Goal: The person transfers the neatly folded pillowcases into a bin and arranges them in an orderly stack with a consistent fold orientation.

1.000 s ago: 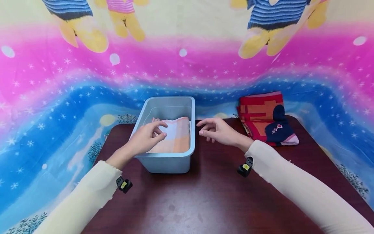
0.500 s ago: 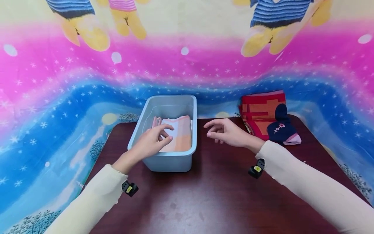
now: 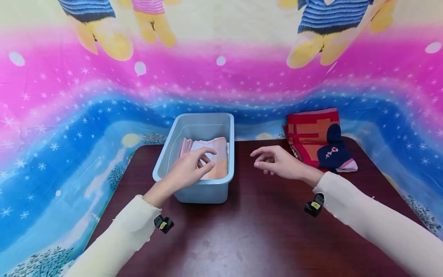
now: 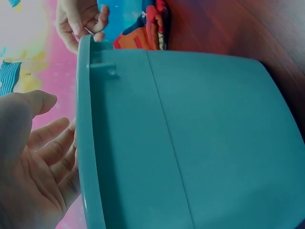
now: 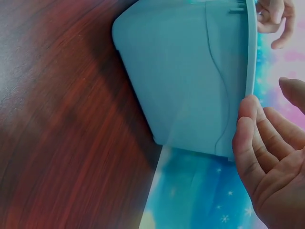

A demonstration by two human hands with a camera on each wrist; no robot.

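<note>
A light blue-grey plastic bin (image 3: pixel 200 194) stands on the table with a folded white, peach and orange checked cloth (image 3: pixel 220 154) inside. My left hand (image 3: pixel 188 169) hovers over the bin's near left part, fingers loosely bent, and covers some of the cloth. In the left wrist view that hand (image 4: pixel 43 157) has nothing in its grasp beside the bin's rim (image 4: pixel 85 143). Right of the bin, my right hand (image 3: pixel 277 163) hangs over the table, thumb and fingers apart and holding nothing. The right wrist view shows the same hand (image 5: pixel 271 157) with the bin's side (image 5: pixel 176 76) beyond it.
At the table's back right lies a folded red and orange cloth (image 3: pixel 304 130). A navy sock (image 3: pixel 333 154) with a flower motif and pink toe rests on it. Behind the dark wooden table (image 3: pixel 263 231) hangs a printed pink and blue curtain (image 3: pixel 194 77).
Both hands have drifted to the right and slightly nearer to me, the right one farther from the bin. The bin, the cloths and the sock have not visibly moved.
</note>
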